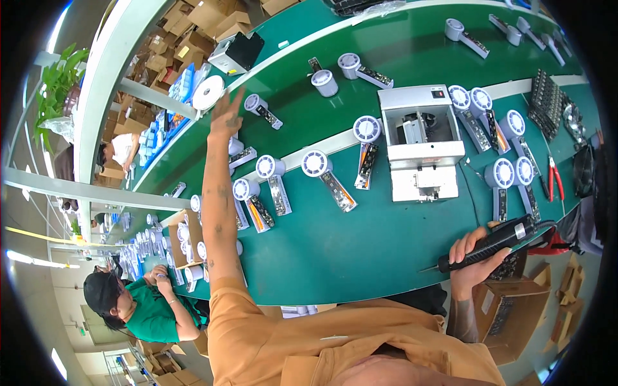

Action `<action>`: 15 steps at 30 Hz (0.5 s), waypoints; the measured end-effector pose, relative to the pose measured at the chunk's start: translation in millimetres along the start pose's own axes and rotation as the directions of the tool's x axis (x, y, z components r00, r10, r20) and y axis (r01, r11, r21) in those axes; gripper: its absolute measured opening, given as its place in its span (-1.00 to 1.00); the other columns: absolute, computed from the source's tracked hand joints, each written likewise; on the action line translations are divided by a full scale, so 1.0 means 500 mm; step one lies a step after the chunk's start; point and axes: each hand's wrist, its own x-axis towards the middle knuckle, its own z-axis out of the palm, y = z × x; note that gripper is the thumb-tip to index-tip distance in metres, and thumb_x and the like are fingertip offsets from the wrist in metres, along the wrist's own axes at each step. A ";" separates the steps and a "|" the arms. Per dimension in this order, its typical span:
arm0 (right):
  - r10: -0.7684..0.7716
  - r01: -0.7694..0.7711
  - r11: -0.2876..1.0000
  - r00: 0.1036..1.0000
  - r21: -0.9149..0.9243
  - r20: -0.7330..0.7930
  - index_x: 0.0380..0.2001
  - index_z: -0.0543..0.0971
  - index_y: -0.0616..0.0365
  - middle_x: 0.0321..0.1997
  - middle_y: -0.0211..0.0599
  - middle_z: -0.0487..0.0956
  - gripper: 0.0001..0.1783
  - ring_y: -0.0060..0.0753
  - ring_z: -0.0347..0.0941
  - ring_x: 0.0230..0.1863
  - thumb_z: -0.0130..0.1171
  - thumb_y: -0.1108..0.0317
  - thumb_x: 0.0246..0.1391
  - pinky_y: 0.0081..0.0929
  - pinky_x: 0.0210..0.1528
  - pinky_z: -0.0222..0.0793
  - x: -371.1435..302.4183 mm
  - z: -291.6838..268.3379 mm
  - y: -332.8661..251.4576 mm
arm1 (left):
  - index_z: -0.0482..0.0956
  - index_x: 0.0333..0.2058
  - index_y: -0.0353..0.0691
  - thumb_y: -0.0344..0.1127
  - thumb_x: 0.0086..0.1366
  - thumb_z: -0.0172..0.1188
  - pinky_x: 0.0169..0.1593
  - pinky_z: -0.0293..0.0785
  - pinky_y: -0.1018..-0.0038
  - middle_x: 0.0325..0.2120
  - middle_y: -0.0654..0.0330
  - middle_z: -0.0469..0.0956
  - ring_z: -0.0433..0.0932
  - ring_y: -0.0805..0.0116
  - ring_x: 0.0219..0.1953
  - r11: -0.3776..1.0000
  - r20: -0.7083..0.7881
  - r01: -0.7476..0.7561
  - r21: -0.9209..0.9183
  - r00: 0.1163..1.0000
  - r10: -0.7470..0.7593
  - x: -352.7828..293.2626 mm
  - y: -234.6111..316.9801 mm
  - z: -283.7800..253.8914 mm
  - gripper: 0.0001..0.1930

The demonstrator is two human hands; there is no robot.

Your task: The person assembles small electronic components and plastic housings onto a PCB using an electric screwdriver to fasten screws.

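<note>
My left arm is stretched far across the green table, and my left hand (226,117) is open, its fingers spread above the green belt. Nearest to it are a pale lilac handheld fan (255,103) with circuitry bared in its handle and a fan part-hidden behind my wrist. My right hand (477,257) is wrapped round a black electric screwdriver (492,246), whose thin bit points left over the table's near edge. More fans with opened handles, such as one white-rimmed fan (316,163), lie between my arm and a grey metal screw feeder (421,141).
Red-handled pliers (555,180) lie at the right, below a stack of black parts (546,103). Several fans stand right of the feeder. A person in green (151,309) works at the left, beside a cardboard box of fans (183,238). An open carton (515,315) stands below right.
</note>
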 end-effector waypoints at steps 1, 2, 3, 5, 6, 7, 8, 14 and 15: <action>0.029 -0.030 0.999 0.999 -0.019 -0.022 0.17 0.16 0.00 -0.54 -0.39 0.25 -0.20 -0.53 0.22 -0.71 -0.40 -0.48 0.24 -0.54 -0.69 0.23 -0.001 -0.002 -0.001 | 0.00 0.42 0.28 -0.30 0.10 0.39 0.32 0.25 0.11 0.45 0.13 -0.03 0.19 -0.06 0.37 1.000 -0.001 0.009 0.001 1.000 -0.009 0.019 -0.012 0.011 -0.02; 0.041 -0.042 0.999 0.999 -0.027 -0.026 0.21 0.14 -0.01 -0.52 -0.39 0.26 -0.18 -0.53 0.24 -0.70 -0.40 -0.48 0.24 -0.55 -0.68 0.24 -0.001 0.001 0.001 | 0.07 0.40 0.26 -0.34 0.10 0.38 0.33 0.25 0.12 0.42 0.13 0.07 0.22 -0.05 0.35 0.997 0.165 0.017 -0.069 0.986 -0.005 0.044 -0.019 0.027 -0.06; 0.036 -0.037 0.999 0.999 -0.028 -0.022 0.21 0.14 -0.01 -0.52 -0.39 0.26 -0.18 -0.53 0.24 -0.70 -0.40 -0.48 0.24 -0.55 -0.68 0.24 -0.003 0.002 0.003 | 0.13 0.38 0.24 -0.39 0.09 0.38 0.33 0.26 0.14 0.38 0.13 0.16 0.25 -0.03 0.34 0.990 0.324 0.030 -0.137 0.946 0.017 0.059 -0.023 0.033 -0.09; 0.020 -0.016 0.999 0.995 -0.035 0.097 0.24 0.12 -0.02 -0.52 -0.39 0.27 -0.15 -0.53 0.26 -0.67 -0.38 -0.50 0.22 -0.54 -0.67 0.26 -0.011 0.001 0.005 | 0.31 0.30 0.15 -0.42 0.06 0.40 0.29 0.32 0.27 0.24 0.14 0.41 0.39 0.08 0.25 0.935 0.318 0.068 -0.349 0.947 0.050 0.062 -0.032 0.022 -0.19; 0.012 -0.008 1.000 0.991 -0.027 0.131 0.26 0.10 -0.01 -0.51 -0.38 0.29 -0.13 -0.51 0.28 -0.67 -0.35 -0.51 0.21 -0.52 -0.66 0.29 -0.019 -0.012 0.010 | 0.38 0.25 0.12 -0.42 0.05 0.41 0.27 0.34 0.33 0.16 0.15 0.49 0.44 0.13 0.21 0.921 0.325 0.095 -0.378 0.945 0.036 0.063 -0.015 -0.004 -0.25; 0.007 -0.003 0.999 0.993 -0.032 0.119 0.26 0.10 -0.01 -0.51 -0.38 0.29 -0.13 -0.51 0.28 -0.67 -0.35 -0.51 0.21 -0.52 -0.66 0.29 -0.024 -0.006 0.003 | 0.46 0.20 0.08 -0.42 0.04 0.42 0.26 0.36 0.38 0.08 0.16 0.56 0.49 0.18 0.16 0.906 0.335 0.128 -0.404 0.942 0.016 0.063 -0.003 -0.028 -0.30; -0.011 0.016 0.999 0.994 -0.041 0.107 0.18 0.15 0.03 -0.52 -0.37 0.27 -0.16 -0.51 0.27 -0.68 -0.32 -0.50 0.21 -0.52 -0.66 0.28 -0.029 0.018 -0.011 | 0.49 0.17 -0.02 -0.38 0.02 0.45 0.16 0.42 0.40 -0.02 0.12 0.61 0.56 0.21 0.04 0.858 0.295 0.113 -0.502 0.954 0.047 0.046 -0.023 -0.048 -0.33; 0.019 -0.026 0.999 0.972 0.029 0.236 0.14 0.16 0.06 -0.54 -0.35 0.31 -0.17 -0.44 0.29 -0.69 -0.30 -0.48 0.22 -0.48 -0.65 0.32 0.001 0.001 -0.039 | 0.49 0.09 -0.27 -0.25 0.02 0.46 -0.19 0.50 0.33 -0.32 0.01 0.65 0.63 0.19 -0.30 0.860 0.238 0.008 -0.510 0.962 0.133 -0.093 0.093 -0.321 -0.37; 0.009 -0.022 0.999 0.970 0.049 0.242 0.12 0.17 0.07 -0.54 -0.34 0.31 -0.18 -0.43 0.29 -0.69 -0.30 -0.48 0.22 -0.46 -0.65 0.31 0.007 0.006 -0.050 | 0.50 0.07 -0.27 -0.22 0.03 0.46 -0.23 0.50 0.33 -0.36 0.01 0.65 0.64 0.19 -0.34 0.874 0.253 0.006 -0.485 0.958 0.134 -0.117 0.133 -0.360 -0.39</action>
